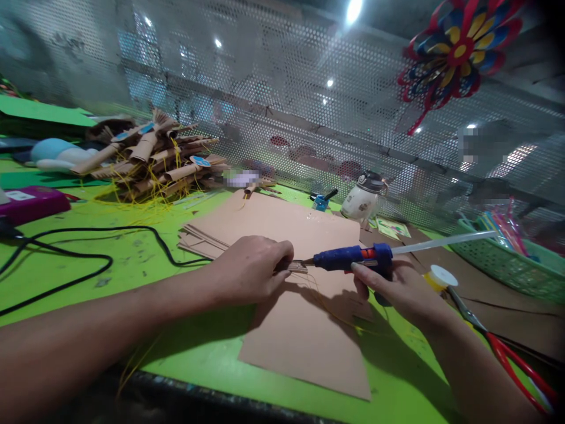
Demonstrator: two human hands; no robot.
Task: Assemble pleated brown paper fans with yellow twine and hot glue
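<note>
My right hand (392, 282) grips a blue hot glue gun (339, 258), its nozzle pointing left. A long translucent glue stick (445, 242) juts from the gun's back end. With closed fingers, my left hand (256, 268) pinches a small folded piece of brown paper (298, 268). The nozzle tip is at this piece, and whether it touches cannot be made out. Under both hands lie sheets of brown paper (304, 353), with a thin yellow string trailing over them. My left fingers hide most of the held piece.
A heap of rolled brown paper pieces with yellow strings (150, 156) lies at the back left. A black cord (132, 228) crosses the green table (101, 282). Red-handled scissors (498, 347), a thread spool (441, 277) and a green basket (507, 265) are right. A jar (364, 197) stands behind.
</note>
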